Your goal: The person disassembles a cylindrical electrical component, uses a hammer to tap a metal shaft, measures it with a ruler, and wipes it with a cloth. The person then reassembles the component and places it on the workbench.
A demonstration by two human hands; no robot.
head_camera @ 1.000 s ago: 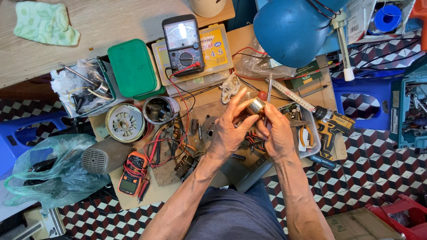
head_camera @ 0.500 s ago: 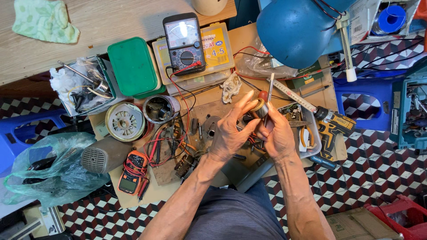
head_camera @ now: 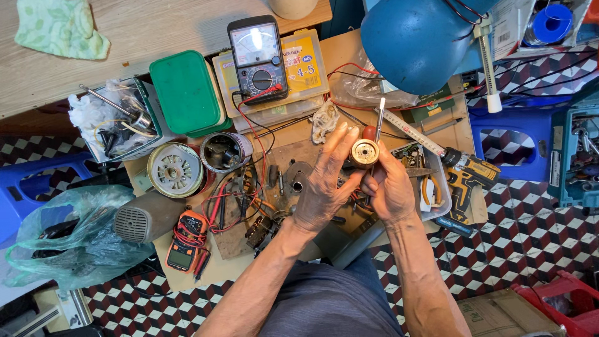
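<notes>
The left hand (head_camera: 324, 187) has its fingers closed around one small round metal motor part (head_camera: 364, 153), gripping it from the left side. The right hand (head_camera: 388, 187) is clamped on the same part from below and the right, and also holds one red-handled screwdriver (head_camera: 377, 122) whose shaft points up past the part. The part sits between the two hands, raised above the middle of the cluttered bench (head_camera: 156, 28).

In this single head view, two meters show: one black analogue multimeter (head_camera: 258, 59) lying on a yellow-lidded parts box (head_camera: 302, 62), and one orange digital meter (head_camera: 186, 240) near the bench's front edge. One green box (head_camera: 185, 92) lies left of the multimeter. Beside it are one round motor end plate (head_camera: 175, 170) and one motor housing (head_camera: 226, 151), just beside each other. One yellow and black cordless drill (head_camera: 469, 178) lies right of the right hand. One blue lamp shade (head_camera: 415, 40) hangs over the far right. One green plastic bag (head_camera: 68, 234) sits at the left.
</notes>
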